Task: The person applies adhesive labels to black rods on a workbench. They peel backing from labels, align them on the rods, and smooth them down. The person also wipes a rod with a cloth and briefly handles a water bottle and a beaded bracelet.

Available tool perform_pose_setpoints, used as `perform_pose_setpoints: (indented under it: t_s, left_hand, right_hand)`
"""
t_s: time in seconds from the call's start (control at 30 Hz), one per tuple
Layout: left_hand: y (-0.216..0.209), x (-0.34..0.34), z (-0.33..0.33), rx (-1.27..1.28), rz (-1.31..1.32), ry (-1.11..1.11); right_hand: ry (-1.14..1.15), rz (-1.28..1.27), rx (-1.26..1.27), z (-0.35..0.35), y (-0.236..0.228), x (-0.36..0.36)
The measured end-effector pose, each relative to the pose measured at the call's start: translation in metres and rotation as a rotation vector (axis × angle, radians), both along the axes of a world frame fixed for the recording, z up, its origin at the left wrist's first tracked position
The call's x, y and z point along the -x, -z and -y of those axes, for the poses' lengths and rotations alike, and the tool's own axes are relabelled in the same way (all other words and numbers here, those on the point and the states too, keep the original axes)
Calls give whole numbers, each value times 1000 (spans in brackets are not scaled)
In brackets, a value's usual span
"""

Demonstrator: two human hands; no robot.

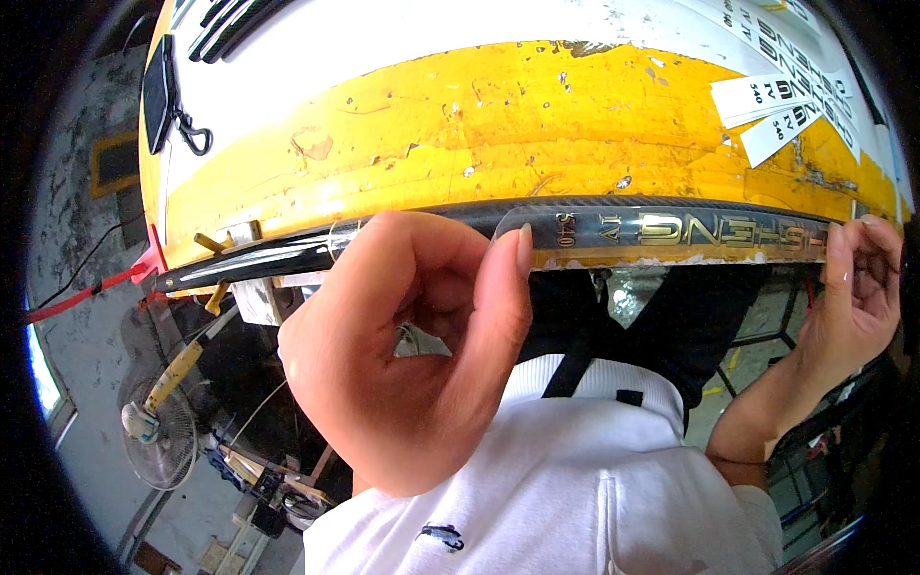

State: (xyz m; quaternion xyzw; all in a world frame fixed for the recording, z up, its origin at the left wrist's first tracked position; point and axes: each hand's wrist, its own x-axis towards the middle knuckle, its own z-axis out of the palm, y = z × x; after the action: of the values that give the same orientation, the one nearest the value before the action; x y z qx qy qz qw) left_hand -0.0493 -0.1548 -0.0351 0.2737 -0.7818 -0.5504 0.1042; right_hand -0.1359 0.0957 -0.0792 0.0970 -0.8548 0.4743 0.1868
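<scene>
A clear decal strip (628,251) with gold lettering stretches between my two hands along the table's near edge. My left hand (412,355) pinches its rounded left end between thumb and finger. At the far right, my right hand (858,287) is closed with thumb and fingers at the strip's other end. Just behind the strip runs a long glossy black tube (254,257) with a carbon weave, tapering to the left. Part of the tube is hidden by my left hand. I cannot tell whether the strip touches it.
The worn yellow and white tabletop (402,125) lies beyond. White lettered strips (781,125) fan out at back right. Black tubes (235,29) and a black flat object with a clip (161,96) lie at left. Yellow pegs (213,243) flank the tube. A fan (158,436) stands below left.
</scene>
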Motion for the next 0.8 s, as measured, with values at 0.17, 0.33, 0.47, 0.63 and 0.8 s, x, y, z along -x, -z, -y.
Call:
perform_pose_setpoints:
  t_s: [0.17,0.33,0.47,0.63,0.8]
  left_hand:
    - [0,-1,0,-16,-19,7]
    - [-1,0,0,-47,-2,-1]
    - [-2,0,-1,-53,3,0]
    - [-1,0,0,-10,-11,21]
    - [1,-1,-1,-26,-7,7]
  right_hand:
    - [-67,0,-50,-6,2,0]
    - [-100,7,-79,-6,-1,-1]
    - [-121,4,-72,-8,-1,0]
    - [-161,-10,-103,-11,-2,1]
    - [-152,-13,-77,-7,-3,0]
